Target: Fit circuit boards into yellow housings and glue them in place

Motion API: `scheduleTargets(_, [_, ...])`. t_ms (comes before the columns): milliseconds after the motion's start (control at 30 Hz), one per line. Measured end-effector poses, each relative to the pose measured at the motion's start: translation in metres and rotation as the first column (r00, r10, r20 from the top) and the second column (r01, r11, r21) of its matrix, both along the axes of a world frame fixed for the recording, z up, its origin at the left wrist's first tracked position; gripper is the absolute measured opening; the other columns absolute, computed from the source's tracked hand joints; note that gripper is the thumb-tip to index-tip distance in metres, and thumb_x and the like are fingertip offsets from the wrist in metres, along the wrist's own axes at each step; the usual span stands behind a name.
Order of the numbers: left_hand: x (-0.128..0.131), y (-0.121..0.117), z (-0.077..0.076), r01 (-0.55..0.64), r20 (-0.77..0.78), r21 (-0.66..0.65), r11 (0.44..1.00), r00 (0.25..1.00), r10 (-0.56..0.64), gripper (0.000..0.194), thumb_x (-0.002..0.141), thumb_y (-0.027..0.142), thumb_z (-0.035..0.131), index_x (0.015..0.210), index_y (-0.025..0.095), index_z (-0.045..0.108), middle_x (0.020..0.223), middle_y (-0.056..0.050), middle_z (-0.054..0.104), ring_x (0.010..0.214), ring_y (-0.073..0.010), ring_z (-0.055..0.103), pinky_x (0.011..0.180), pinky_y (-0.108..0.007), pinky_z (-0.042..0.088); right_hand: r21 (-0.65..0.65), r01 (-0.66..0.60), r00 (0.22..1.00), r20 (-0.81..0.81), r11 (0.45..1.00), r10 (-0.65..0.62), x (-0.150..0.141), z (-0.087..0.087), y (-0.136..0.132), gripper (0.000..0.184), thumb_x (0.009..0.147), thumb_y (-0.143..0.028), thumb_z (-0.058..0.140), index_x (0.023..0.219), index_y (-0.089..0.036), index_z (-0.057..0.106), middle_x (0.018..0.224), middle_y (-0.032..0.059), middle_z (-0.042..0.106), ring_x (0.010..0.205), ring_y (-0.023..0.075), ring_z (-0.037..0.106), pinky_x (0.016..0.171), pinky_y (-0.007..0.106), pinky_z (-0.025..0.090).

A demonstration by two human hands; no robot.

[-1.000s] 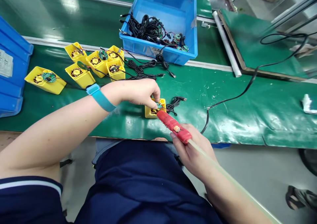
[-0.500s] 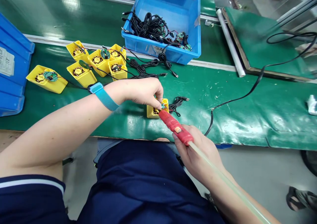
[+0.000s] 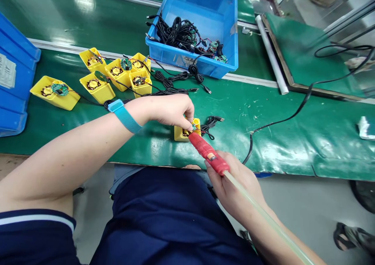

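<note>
My right hand [image 3: 234, 179] grips a red glue gun [image 3: 209, 154] with a long pale glue stick [image 3: 258, 206] running out of its back end. The gun's front end reaches the near side of a yellow plastic housing [image 3: 181, 135] on the bench. My left hand [image 3: 177, 110], with a teal band [image 3: 125, 116] at the wrist, is bent over that housing. Its thumb and finger pinch a small green circuit board [image 3: 194, 127], mostly hidden by the fingers. Copper coils show inside the housing. A coiled black USB cable [image 3: 209, 126] lies just right of it.
Several yellow housings [image 3: 101, 89] with coils and green boards stand at the left. Behind them, a blue bin [image 3: 191, 63] holds black cables and boards. A blue crate [image 3: 17, 112] stands at the far left. A black cord [image 3: 281, 121] crosses the green bench [image 3: 307, 140] at the right.
Both hands hold almost the same pose over the yellow housing, and the glue gun stays at it. The whole view has shifted slightly.
</note>
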State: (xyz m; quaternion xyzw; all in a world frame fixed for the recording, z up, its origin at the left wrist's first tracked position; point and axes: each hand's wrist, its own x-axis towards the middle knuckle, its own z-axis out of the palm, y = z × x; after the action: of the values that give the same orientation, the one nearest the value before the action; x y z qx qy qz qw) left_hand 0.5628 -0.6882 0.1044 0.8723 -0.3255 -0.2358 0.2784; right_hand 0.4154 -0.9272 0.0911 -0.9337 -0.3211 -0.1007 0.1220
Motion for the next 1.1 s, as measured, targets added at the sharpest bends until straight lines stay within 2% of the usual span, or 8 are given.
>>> scheduleTargets(267, [0.0008,0.0002,-0.0013,0.004,-0.005,0.012,1.000,1.000,-0.004,0.036,0.075,0.043,0.071,0.100,0.018,0.079,0.082,-0.002,0.075,0.060,-0.0122,0.056,0.056,-0.026,0.036,0.029,0.052,0.997,-0.055,0.998,-0.051,-0.0016,-0.0032,-0.0033,0.016,0.104,-0.025,0.044,0.115,-0.017,0.052,0.084,0.0049,0.061,0.065,0.0195,0.061,0.057,0.029,0.049])
scheduleTargets(533, [-0.0018,-0.0009,0.0029,-0.015,-0.010,0.034,0.999,1.000,0.015,0.037,0.075,0.043,0.071,0.100,0.018,0.080,0.082,-0.003,0.075,0.060,-0.0126,0.055,0.059,-0.027,0.037,0.022,0.059,0.997,-0.058,0.998,-0.058,-0.0015,-0.0024,-0.0035,0.015,0.103,-0.025,0.044,0.111,-0.016,0.054,0.081,0.0045,0.059,0.064,0.0191,0.060,0.054,0.029,0.049])
scheduleTargets(800, [-0.0033,-0.0008,0.0020,-0.033,-0.010,0.000,0.999,0.999,0.033,0.032,0.076,0.041,0.071,0.096,0.018,0.079,0.084,-0.002,0.075,0.073,-0.0145,0.062,0.066,-0.025,0.041,0.040,0.023,0.994,-0.105,0.999,-0.018,-0.0015,0.0022,-0.0019,0.024,0.101,-0.018,0.047,0.124,-0.019,0.050,0.107,0.0119,0.064,0.091,0.0246,0.066,0.069,0.035,0.059])
scheduleTargets(967, [-0.0054,-0.0007,0.0049,-0.033,-0.035,-0.007,0.999,0.999,0.033,0.029,0.077,0.038,0.071,0.094,0.017,0.079,0.085,-0.003,0.075,0.079,-0.0164,0.064,0.070,-0.027,0.043,0.014,0.024,0.997,-0.068,1.000,-0.023,-0.0018,0.0040,0.0005,0.021,0.102,-0.023,0.047,0.122,-0.018,0.051,0.099,0.0107,0.064,0.083,0.0239,0.066,0.063,0.034,0.057])
scheduleTargets(1100, [-0.0070,-0.0016,0.0068,-0.043,-0.047,-0.005,0.999,0.998,0.043,0.030,0.076,0.037,0.072,0.095,0.016,0.079,0.082,-0.004,0.074,0.075,-0.0166,0.062,0.068,-0.029,0.042,-0.006,0.024,0.998,-0.061,1.000,-0.025,-0.0018,0.0050,0.0017,0.016,0.102,-0.022,0.045,0.116,-0.018,0.051,0.093,0.0090,0.063,0.078,0.0233,0.065,0.059,0.032,0.054])
